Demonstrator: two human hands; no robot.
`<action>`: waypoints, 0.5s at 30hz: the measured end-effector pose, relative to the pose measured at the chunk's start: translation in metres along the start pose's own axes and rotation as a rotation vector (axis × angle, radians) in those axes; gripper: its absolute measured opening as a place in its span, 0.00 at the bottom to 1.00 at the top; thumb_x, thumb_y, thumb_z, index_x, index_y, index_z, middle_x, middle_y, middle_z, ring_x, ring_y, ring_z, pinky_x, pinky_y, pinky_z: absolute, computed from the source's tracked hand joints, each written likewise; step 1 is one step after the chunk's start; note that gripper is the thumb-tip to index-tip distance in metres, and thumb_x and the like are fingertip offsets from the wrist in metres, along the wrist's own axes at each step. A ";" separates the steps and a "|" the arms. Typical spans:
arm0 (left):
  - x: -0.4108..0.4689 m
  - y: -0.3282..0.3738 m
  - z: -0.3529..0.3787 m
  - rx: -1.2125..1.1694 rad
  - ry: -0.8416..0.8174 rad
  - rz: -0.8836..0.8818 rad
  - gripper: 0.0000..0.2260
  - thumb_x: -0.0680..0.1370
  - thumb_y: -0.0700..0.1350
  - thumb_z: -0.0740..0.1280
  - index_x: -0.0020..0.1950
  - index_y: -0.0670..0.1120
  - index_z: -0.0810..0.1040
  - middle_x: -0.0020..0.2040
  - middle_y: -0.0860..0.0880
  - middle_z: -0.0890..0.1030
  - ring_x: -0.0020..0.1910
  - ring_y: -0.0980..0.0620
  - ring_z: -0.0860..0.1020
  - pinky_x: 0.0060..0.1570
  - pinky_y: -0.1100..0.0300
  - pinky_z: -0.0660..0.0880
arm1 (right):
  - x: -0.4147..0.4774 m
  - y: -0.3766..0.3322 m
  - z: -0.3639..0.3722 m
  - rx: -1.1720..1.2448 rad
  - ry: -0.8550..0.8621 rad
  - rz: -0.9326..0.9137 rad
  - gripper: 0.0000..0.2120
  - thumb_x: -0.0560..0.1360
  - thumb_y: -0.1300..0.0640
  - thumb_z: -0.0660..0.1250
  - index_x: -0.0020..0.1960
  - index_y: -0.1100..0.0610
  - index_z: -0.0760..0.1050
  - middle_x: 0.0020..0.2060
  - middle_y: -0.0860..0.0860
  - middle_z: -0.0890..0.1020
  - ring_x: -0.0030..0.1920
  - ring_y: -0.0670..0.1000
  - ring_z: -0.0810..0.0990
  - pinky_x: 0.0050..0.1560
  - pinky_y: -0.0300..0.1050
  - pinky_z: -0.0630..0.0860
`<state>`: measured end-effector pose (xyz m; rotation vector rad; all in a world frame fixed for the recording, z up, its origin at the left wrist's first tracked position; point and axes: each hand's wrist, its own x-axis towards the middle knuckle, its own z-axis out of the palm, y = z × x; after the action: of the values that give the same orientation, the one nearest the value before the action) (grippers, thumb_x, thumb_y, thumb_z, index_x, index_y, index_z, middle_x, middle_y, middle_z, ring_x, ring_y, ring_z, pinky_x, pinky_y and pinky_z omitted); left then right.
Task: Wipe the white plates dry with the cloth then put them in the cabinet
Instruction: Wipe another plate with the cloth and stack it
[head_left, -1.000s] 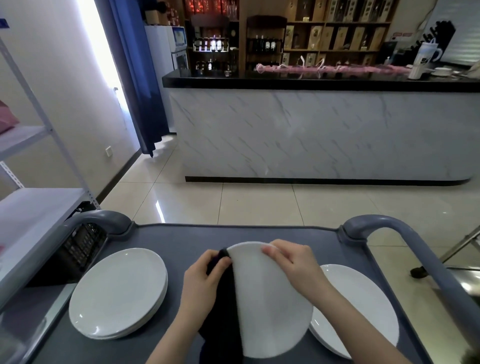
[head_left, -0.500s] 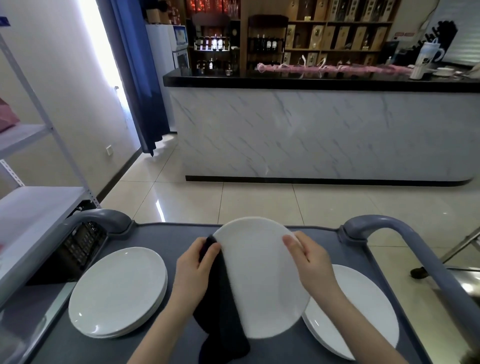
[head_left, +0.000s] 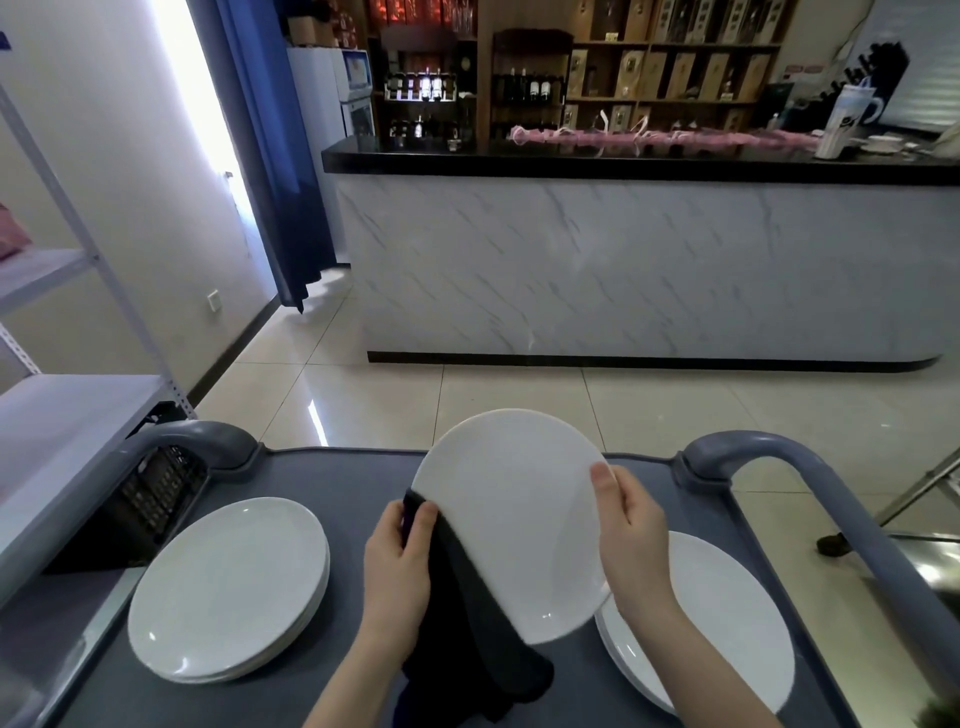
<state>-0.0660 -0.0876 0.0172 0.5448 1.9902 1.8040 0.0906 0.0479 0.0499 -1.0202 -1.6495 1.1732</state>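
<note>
I hold one white plate (head_left: 511, 519) tilted up above the grey cart (head_left: 337, 478). My right hand (head_left: 631, 535) grips its right rim, thumb on the face. My left hand (head_left: 397, 566) grips a dark cloth (head_left: 467, 644) against the plate's left edge, and the cloth hangs down under the plate. A stack of white plates (head_left: 228, 587) lies on the cart's left side. Another stack of white plates (head_left: 722, 618) lies on the right, partly hidden by the held plate and my right forearm.
The cart has raised grey handles at the left (head_left: 202, 436) and right (head_left: 779, 457). A white metal shelf rack (head_left: 67, 415) stands to the left. Tiled floor (head_left: 519, 395) runs ahead to a marble-fronted bar counter (head_left: 623, 260). A chair leg (head_left: 909, 499) shows at the right.
The plate has risen and tipped its face more toward me. My right hand slid from the top edge down to the right rim. My left hand with the cloth stayed at the left edge.
</note>
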 end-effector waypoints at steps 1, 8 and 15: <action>-0.001 0.000 -0.002 0.013 0.007 0.022 0.09 0.81 0.49 0.65 0.41 0.53 0.77 0.39 0.46 0.80 0.39 0.52 0.75 0.43 0.53 0.73 | 0.004 -0.001 -0.004 -0.069 -0.060 -0.037 0.18 0.81 0.47 0.61 0.33 0.47 0.69 0.26 0.43 0.70 0.29 0.43 0.67 0.31 0.35 0.65; 0.005 0.027 -0.007 0.343 -0.283 0.412 0.09 0.78 0.43 0.69 0.42 0.57 0.76 0.38 0.59 0.81 0.38 0.61 0.78 0.39 0.72 0.70 | 0.033 -0.029 -0.008 -0.580 -0.697 -0.258 0.19 0.72 0.31 0.62 0.56 0.40 0.74 0.44 0.41 0.83 0.45 0.41 0.79 0.47 0.39 0.74; 0.016 0.024 -0.003 0.295 -0.254 0.345 0.13 0.77 0.44 0.70 0.36 0.58 0.74 0.32 0.58 0.77 0.33 0.62 0.73 0.35 0.70 0.67 | 0.016 -0.015 0.000 -0.244 -0.494 -0.242 0.18 0.78 0.45 0.67 0.34 0.54 0.71 0.28 0.53 0.70 0.31 0.47 0.66 0.34 0.43 0.62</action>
<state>-0.0807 -0.0788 0.0412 1.2107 2.0867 1.5251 0.0838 0.0591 0.0677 -0.6732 -2.2794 1.1355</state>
